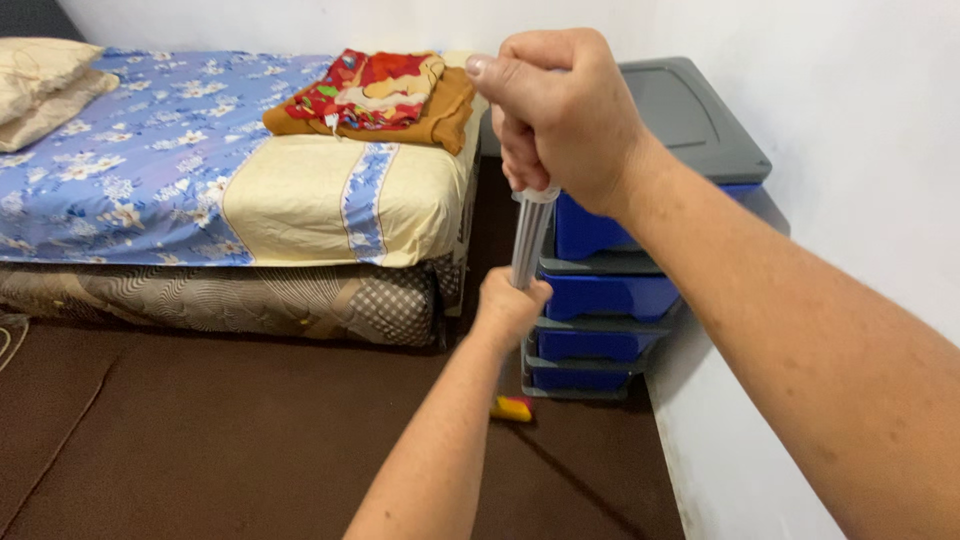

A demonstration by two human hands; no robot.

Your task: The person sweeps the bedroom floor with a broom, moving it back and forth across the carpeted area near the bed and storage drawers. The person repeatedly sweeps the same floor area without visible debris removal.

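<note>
Both my hands grip a silvery broom or mop handle (527, 238) that runs down toward the floor. My right hand (560, 112) is closed around its top end. My left hand (508, 306) is closed around it lower down. The yellow and red head of the tool (513, 407) shows on the brown floor (250, 440) just below my left forearm, next to the drawer unit. Most of the lower shaft is hidden by my left arm.
A blue plastic drawer unit with a grey top (610, 290) stands against the white wall (860, 150) on the right. A low bed with a blue floral sheet (200, 170) fills the left, with folded orange and red cloth (380, 95) and pillows (40, 85).
</note>
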